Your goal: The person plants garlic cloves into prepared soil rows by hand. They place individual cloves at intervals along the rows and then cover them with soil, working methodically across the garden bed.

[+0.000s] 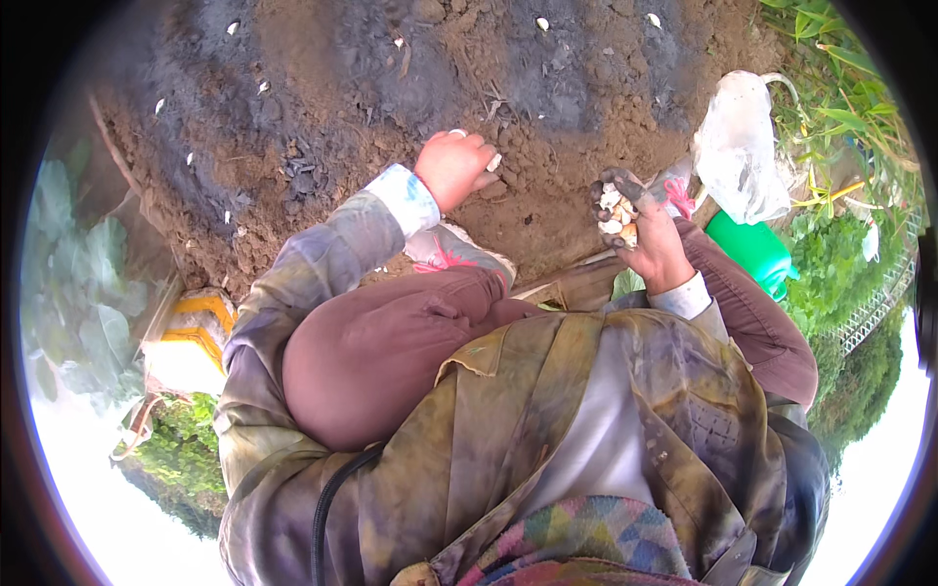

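My left hand [456, 167] is held over the soil, palm down. Its thumb and fingers pinch a pale garlic clove [495, 162]. My right hand [648, 231], its fingers dark with dirt, cups several garlic cloves [617, 212] near my right knee. Beneath both hands is a bed of loose brown soil [542, 172] with dark, ash-like strips [557, 80]. Single cloves lie scattered on it, among them one clove [542, 24] far ahead, another clove [654, 20] to its right and a clove [263, 87] at the left.
A clear plastic bag [740, 150] sits right of my right foot, beside a green plastic container [751, 253]. My left shoe [462, 249], with pink laces, stands at the bed's near edge. A white and yellow bag [189, 340] lies at the left, near broad leaves [95, 286].
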`<state>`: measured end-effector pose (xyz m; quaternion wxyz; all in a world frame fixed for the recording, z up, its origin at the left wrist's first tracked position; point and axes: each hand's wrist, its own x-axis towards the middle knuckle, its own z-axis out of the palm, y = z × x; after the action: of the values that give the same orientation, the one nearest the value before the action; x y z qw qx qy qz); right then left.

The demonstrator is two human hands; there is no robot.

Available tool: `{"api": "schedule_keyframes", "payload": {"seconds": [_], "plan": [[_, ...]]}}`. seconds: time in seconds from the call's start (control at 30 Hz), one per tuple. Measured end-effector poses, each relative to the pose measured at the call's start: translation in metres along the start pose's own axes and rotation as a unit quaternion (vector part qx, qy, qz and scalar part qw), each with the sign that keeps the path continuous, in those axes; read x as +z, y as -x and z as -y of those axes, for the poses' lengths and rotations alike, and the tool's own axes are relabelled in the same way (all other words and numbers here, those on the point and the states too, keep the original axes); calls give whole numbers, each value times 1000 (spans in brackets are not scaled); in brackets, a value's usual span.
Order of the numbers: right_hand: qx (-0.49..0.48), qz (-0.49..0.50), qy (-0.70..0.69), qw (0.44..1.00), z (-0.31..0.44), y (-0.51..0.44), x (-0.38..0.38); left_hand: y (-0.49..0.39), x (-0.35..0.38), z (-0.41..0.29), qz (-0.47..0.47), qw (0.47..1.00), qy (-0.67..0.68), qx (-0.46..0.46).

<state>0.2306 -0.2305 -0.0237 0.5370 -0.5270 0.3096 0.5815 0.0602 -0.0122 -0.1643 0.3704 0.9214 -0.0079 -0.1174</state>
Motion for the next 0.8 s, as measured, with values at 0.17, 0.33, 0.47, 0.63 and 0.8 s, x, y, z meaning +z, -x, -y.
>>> {"api": "schedule_keyframes", "payload": {"seconds": [0.17,0.33,0.47,0.63,0.8], "plan": [[-15,-4,40,999,-3,0,-2,-1,14,-11,-3,999,1,-40],[-15,17,70,997,3,-5,-2,-5,29,-5,-13,999,27,-40],[-18,7,75,997,-1,-3,-3,9,26,1,-69,996,64,-7],[-3,-16,32,999,-1,0,6,26,-49,28,-220,844,456,-178],[10,-49,24,998,-2,-5,0,68,-190,162,-509,669,432,-326]]}}
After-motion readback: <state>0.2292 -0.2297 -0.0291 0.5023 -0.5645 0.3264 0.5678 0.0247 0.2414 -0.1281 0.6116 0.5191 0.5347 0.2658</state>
